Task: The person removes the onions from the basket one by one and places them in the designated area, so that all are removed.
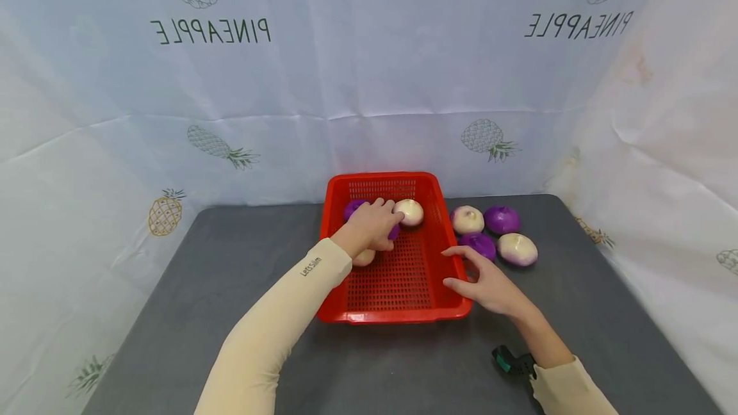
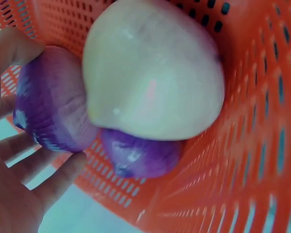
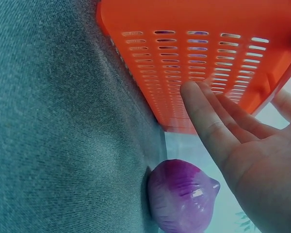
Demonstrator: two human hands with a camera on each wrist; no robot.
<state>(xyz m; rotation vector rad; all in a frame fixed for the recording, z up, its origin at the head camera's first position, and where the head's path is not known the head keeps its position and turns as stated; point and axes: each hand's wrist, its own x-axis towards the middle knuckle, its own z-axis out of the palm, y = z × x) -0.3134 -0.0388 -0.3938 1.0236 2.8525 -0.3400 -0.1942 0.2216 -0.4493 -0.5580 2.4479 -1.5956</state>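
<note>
Inside the red plastic basket [image 1: 403,320], my left hand [image 1: 371,221] holds a purple onion [image 2: 56,99], its thumb on one side and fingers on the other. Beside that onion sit a large whitish onion [image 2: 153,73] and another purple onion [image 2: 140,153]. In the head view, a pale onion [image 1: 409,212] lies right of the hand, and another pale onion [image 1: 364,258] is partly hidden below it. My right hand [image 1: 484,280] is at the basket's right rim, thumb and forefinger spread. In the right wrist view, its straight fingers [image 3: 211,124] lie along the outer wall.
Right of the basket are two purple onions [image 1: 502,219] [image 1: 478,245] and two whitish onions [image 1: 467,219] [image 1: 517,249], on the dark grey table [image 1: 242,300]. A pineapple-print cloth [image 1: 380,82] hangs behind. A black strapped device [image 1: 513,362] sits at my right wrist.
</note>
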